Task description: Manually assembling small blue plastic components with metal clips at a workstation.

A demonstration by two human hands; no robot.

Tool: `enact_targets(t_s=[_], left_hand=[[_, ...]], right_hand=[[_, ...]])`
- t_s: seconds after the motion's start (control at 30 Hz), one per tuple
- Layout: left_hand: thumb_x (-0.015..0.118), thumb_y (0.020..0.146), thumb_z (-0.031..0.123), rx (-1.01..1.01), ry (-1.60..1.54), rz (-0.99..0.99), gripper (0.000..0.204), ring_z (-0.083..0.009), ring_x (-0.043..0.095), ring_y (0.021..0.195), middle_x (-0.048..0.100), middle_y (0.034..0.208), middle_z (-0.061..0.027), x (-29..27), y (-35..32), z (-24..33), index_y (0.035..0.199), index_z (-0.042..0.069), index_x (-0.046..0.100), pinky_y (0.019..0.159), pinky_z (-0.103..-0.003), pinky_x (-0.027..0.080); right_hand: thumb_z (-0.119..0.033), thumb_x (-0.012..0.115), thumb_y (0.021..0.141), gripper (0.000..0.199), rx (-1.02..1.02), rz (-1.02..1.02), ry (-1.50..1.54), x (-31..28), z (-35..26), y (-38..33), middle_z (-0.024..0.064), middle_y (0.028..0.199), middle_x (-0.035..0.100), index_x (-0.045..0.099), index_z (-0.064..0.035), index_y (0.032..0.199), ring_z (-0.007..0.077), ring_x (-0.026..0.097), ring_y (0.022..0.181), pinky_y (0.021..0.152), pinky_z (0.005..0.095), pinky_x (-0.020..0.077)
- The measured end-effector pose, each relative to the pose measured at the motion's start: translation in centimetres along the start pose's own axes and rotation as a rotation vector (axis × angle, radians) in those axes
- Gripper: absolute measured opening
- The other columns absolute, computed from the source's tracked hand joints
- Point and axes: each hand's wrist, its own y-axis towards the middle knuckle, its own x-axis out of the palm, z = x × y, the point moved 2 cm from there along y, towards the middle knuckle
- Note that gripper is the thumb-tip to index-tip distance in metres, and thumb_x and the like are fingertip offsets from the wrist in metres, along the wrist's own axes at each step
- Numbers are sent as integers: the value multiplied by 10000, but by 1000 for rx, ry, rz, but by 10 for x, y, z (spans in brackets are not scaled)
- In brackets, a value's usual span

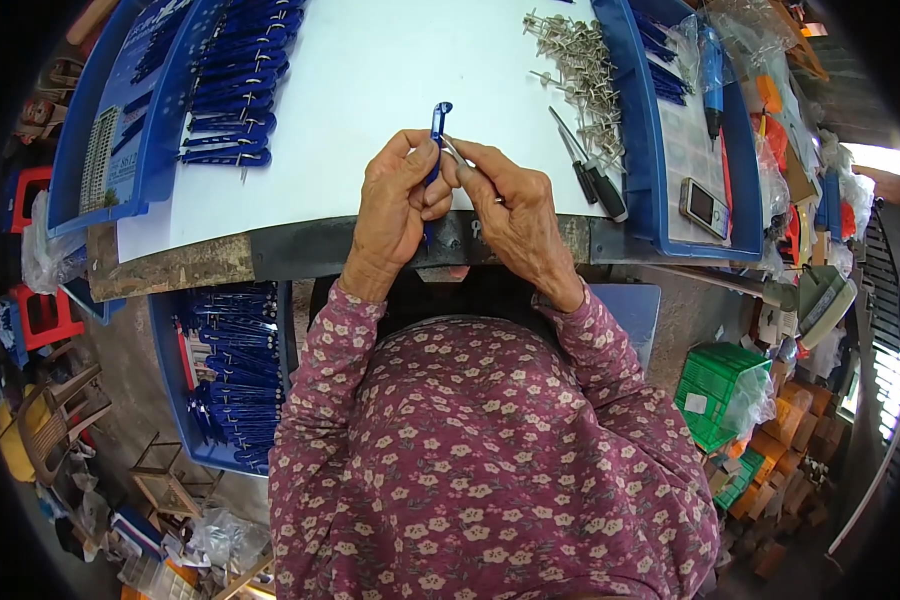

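Observation:
My left hand point(395, 200) grips a slim blue plastic piece point(438, 122) that stands upright above the front edge of the white work table point(370, 70). Its top end sticks out above my fingers. My right hand point(510, 205) pinches a small metal pin point(453, 150) against the side of the blue piece. Both hands meet at the middle of the table's front edge. My sleeves are dark red with a flower print.
Finished blue pieces point(232, 75) lie in rows at the left. A heap of metal pins point(585, 65) and two screwdrivers point(590, 170) lie at the right. A phone point(703, 207) rests on a blue tray. A blue crate point(225, 370) of parts stands below, a green basket point(720, 390) at right.

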Motion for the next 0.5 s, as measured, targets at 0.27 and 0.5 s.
enact_targets(t_s=[0.27, 0.5], left_hand=[[465, 910, 177, 6, -7, -2, 170, -52, 346, 482, 539, 692, -59, -1, 0, -3, 942, 10, 462, 402, -184, 269], [476, 910, 186, 69, 9, -13, 155, -44, 347, 486, 475, 677, -4, -4, 0, -8, 917, 33, 447, 401, -172, 261]], right_hand=[[-41, 531, 843, 246, -31, -4, -40, 1, -2, -1, 68, 605, 547, 573, -14, 1084, 68, 408, 481, 425, 238, 326], [-7, 506, 840, 277, -159, -15, -179, 13, 0, -4, 127, 651, 599, 530, 8, 1116, 168, 606, 539, 478, 272, 441]])
